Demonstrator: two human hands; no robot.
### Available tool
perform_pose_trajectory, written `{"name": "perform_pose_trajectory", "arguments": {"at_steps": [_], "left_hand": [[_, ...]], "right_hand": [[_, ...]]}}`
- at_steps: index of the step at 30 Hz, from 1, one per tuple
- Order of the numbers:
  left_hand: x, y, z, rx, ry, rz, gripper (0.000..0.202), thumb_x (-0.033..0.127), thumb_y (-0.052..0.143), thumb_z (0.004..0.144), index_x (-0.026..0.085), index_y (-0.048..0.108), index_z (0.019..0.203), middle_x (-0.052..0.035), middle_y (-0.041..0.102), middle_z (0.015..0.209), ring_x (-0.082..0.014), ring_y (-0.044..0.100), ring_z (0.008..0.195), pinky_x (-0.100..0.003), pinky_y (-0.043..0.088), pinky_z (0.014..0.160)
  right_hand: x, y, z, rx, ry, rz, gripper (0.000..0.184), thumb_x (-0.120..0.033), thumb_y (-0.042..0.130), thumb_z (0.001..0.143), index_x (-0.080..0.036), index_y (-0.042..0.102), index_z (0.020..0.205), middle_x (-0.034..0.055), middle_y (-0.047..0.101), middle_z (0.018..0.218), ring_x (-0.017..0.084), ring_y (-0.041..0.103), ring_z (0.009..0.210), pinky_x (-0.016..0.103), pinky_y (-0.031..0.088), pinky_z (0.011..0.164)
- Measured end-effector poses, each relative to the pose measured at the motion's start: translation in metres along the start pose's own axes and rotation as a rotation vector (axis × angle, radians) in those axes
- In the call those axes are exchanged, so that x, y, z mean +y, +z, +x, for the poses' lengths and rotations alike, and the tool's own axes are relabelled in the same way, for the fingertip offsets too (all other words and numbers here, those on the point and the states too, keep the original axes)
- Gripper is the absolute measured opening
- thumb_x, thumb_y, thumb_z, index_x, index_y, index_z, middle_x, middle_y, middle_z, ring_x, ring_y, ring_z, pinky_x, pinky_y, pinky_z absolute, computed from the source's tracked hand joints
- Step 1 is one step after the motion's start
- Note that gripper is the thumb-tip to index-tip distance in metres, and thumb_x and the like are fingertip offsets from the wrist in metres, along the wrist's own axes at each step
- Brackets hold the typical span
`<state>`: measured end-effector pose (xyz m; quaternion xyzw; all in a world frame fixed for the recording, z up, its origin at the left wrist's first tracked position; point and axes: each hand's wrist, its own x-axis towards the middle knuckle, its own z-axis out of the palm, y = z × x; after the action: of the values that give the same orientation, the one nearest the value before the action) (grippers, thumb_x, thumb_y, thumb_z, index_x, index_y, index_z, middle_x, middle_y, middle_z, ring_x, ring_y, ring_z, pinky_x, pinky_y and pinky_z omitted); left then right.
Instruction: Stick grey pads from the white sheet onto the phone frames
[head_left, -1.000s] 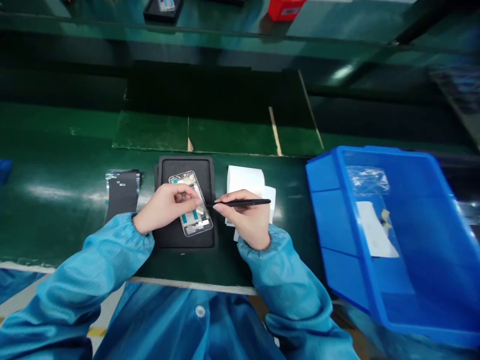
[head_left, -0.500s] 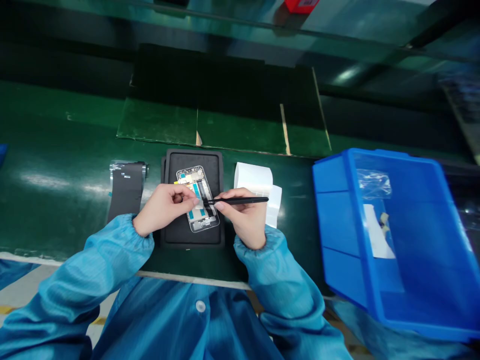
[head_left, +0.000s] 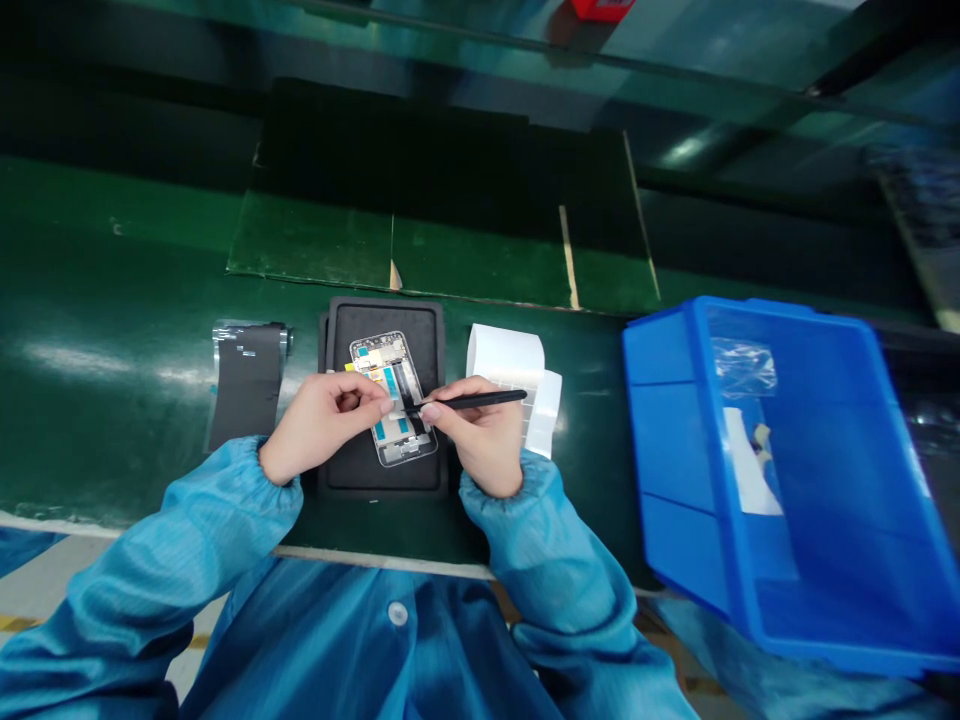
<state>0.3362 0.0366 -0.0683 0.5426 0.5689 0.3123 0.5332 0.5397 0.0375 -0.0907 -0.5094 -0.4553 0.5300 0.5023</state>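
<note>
An opened phone frame (head_left: 412,453) lies tilted on a black tray (head_left: 352,475), its inside facing up with blue patches and a dark slot. In my right hand (head_left: 480,430) is a pair of black tweezers (head_left: 491,399), held nearly level with the tips pointing left over the phone. My left hand (head_left: 330,415) is above the phone's left edge, thumb and forefinger pinched together close to the tweezer tips. Whatever is between those fingers is too small to make out; a pale bit shows near them.
Right of the tray lies a curled strip of white label paper (head_left: 506,350). A dark sheet with small silvery pieces (head_left: 247,390) is on the left. The large blue bin (head_left: 675,450) at the right holds clear plastic and white scraps. Green boards (head_left: 465,250) lie behind.
My left hand has drawn slightly left and away from the tweezer tips. The right hand with the tweezers has shifted a little left and down. The phone stays on the tray.
</note>
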Motion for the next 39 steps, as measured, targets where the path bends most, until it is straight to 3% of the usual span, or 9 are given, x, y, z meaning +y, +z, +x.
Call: {"name": "perform_pose_trajectory", "arguments": {"at_steps": [5,8,11,14,18,21,26,32,39], "left_hand": [[-0.006,-0.005,-0.008,0.117,0.033,0.114,0.027,0.043,0.07,0.086,0.019,0.076,0.096,0.0,0.066,0.071,-0.0107,0.048,0.056,-0.024,0.038,0.052],[-0.01,0.001,-0.02,0.22,0.188,0.443,0.023,0.039,0.064,0.092,0.02,0.072,0.103,-0.0025,0.068,0.083,-0.0159,0.059,0.072,-0.029,0.05,0.068],[-0.011,0.017,-0.033,0.112,0.365,0.812,0.041,0.043,0.072,0.086,0.017,0.066,0.117,-0.0126,0.067,0.113,-0.0299,0.061,0.104,-0.044,0.053,0.091],[-0.013,0.031,-0.042,0.03,0.4,0.995,0.06,0.041,0.079,0.08,0.012,0.058,0.129,-0.0194,0.058,0.134,-0.0372,0.056,0.117,-0.051,0.052,0.097],[-0.019,0.027,-0.044,0.008,0.436,0.992,0.044,0.031,0.066,0.09,0.011,0.057,0.129,-0.0175,0.06,0.132,-0.0334,0.056,0.121,-0.049,0.051,0.105],[-0.023,0.017,-0.044,-0.014,0.48,0.974,0.038,0.027,0.061,0.092,0.011,0.058,0.127,-0.0159,0.062,0.129,-0.0314,0.056,0.122,-0.047,0.051,0.108],[-0.023,0.012,-0.046,-0.014,0.506,0.983,0.036,0.023,0.06,0.091,0.012,0.06,0.125,-0.0148,0.065,0.126,-0.0304,0.059,0.12,-0.046,0.052,0.106],[-0.017,0.008,-0.041,-0.025,0.523,0.973,0.031,0.025,0.059,0.092,0.012,0.063,0.12,-0.0142,0.066,0.121,-0.0313,0.059,0.115,-0.046,0.052,0.097],[-0.025,0.0,-0.016,0.23,0.518,0.911,0.018,0.026,0.062,0.092,0.015,0.066,0.106,-0.0104,0.067,0.098,-0.0251,0.059,0.087,-0.039,0.045,0.071]], "right_hand": [[0.005,-0.003,0.0,0.021,0.009,0.01,0.032,-0.041,0.092,0.066,-0.023,0.069,0.078,0.0005,0.073,0.073,0.016,0.068,0.061,0.028,0.059,0.057],[0.011,-0.007,0.006,0.06,0.001,-0.031,0.032,-0.044,0.09,0.069,-0.022,0.068,0.079,0.0007,0.072,0.072,0.017,0.068,0.059,0.03,0.059,0.057],[0.019,-0.005,0.016,0.133,-0.029,-0.006,0.029,-0.041,0.089,0.071,-0.023,0.068,0.081,-0.001,0.07,0.067,0.017,0.068,0.058,0.029,0.058,0.056],[0.028,0.001,0.02,0.216,-0.044,0.063,0.027,-0.039,0.088,0.072,-0.023,0.068,0.08,-0.0024,0.068,0.065,0.015,0.066,0.056,0.027,0.056,0.055],[0.027,0.006,0.014,0.231,-0.023,0.018,0.03,-0.043,0.088,0.072,-0.023,0.067,0.081,-0.0015,0.069,0.066,0.016,0.067,0.057,0.028,0.056,0.055],[0.018,0.008,0.01,0.161,0.015,-0.068,0.03,-0.042,0.089,0.071,-0.023,0.068,0.08,-0.0008,0.07,0.067,0.016,0.066,0.056,0.027,0.055,0.052],[0.005,0.018,0.023,0.035,0.034,-0.172,0.029,-0.042,0.088,0.071,-0.022,0.068,0.076,0.0004,0.069,0.067,0.017,0.066,0.057,0.027,0.054,0.049],[0.003,0.033,0.033,0.031,0.011,-0.289,0.02,-0.035,0.085,0.075,-0.022,0.069,0.076,0.0003,0.07,0.068,0.017,0.067,0.058,0.028,0.055,0.051],[0.008,0.029,0.028,0.055,0.004,-0.37,0.018,-0.034,0.086,0.077,-0.023,0.072,0.081,0.0013,0.072,0.072,0.019,0.069,0.06,0.029,0.056,0.051]]}}
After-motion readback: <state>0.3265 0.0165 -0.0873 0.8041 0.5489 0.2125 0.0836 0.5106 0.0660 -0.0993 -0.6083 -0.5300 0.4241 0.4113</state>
